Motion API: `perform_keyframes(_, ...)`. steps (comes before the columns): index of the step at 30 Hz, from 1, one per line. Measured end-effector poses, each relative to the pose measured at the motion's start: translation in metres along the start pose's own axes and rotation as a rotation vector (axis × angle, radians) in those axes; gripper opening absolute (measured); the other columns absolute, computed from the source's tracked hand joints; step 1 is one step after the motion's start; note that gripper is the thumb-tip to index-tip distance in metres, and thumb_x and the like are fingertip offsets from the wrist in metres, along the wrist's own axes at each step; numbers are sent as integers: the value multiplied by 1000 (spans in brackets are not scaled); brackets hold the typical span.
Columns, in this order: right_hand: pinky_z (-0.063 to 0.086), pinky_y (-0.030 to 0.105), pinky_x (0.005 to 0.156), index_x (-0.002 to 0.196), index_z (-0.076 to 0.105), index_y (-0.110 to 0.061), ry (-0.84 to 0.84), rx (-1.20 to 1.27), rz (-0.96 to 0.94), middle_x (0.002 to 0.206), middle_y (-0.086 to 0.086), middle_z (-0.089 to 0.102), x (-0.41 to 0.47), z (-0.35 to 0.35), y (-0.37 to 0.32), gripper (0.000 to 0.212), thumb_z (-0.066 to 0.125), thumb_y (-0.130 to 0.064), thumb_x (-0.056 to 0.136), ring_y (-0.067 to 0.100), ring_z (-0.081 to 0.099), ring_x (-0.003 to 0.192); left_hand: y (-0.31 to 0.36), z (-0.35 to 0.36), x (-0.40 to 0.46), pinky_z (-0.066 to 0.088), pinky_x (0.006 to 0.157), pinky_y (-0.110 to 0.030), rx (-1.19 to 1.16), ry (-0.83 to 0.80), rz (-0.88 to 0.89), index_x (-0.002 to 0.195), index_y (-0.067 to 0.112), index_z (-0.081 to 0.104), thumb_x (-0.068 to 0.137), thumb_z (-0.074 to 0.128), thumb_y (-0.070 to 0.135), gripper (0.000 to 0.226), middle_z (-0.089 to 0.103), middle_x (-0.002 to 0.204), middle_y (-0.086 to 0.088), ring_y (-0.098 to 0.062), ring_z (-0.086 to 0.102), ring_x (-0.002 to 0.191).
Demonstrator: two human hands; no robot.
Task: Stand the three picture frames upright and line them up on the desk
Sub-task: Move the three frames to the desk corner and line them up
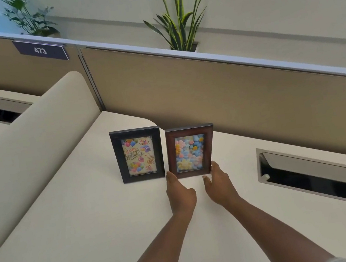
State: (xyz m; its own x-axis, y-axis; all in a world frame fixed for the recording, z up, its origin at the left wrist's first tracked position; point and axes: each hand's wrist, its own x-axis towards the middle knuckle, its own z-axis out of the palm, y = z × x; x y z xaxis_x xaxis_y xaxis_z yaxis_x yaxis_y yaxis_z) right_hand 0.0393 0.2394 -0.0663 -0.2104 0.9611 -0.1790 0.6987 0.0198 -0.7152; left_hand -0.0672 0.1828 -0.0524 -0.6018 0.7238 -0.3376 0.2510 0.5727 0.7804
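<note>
Frames observed upright, side by side, on the pale desk (71, 235), both facing the camera. The black frame (138, 155), holding a birthday card with balloons, is stood at left. The brown frame (191, 151), holding a flower picture, is stood just beside it at right, a narrow gap between them. The left hand (180, 193) is placed at the brown frame's lower left corner, fingertips touching; the right hand (219, 183) is placed at its lower right corner. Both hands are held open, flanking the frame's base rather than closed around it. A third frame is not seen. A cable tray (322, 178) is recessed in the desk at right.
</note>
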Motion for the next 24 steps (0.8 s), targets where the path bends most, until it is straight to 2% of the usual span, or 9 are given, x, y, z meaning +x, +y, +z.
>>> perform_keyframes(14, 42, 33, 105, 145, 31, -20, -27, -30, 11, 146, 1, 48, 2, 0, 0, 55, 56, -22, 95, 20, 49, 131, 1, -1, 8, 39, 112, -34, 47, -33, -28, 155, 10, 12, 85, 66, 2, 89, 29, 160, -8, -27, 33, 146)
perform_keyframes(21, 35, 37, 112, 154, 11, -17, -155, -167, 100, 159, 3, 29, -5, -9, 3, 73, 54, -31, 96, 25, 34, 142, 3, -4, -1, 37, 113, -34, 69, -107, -51, 156, 9, 8, 85, 67, 7, 92, 22, 163, -7, -28, 29, 147)
perform_keyframes(24, 28, 34, 115, 153, 17, -16, -122, -206, 112, 160, 3, 24, -25, -17, 9, 67, 51, -30, 98, 23, 28, 145, 5, -9, -19, 38, 112, -34, 62, -100, -80, 153, 4, 20, 86, 64, 6, 80, 29, 159, -12, -29, 34, 145)
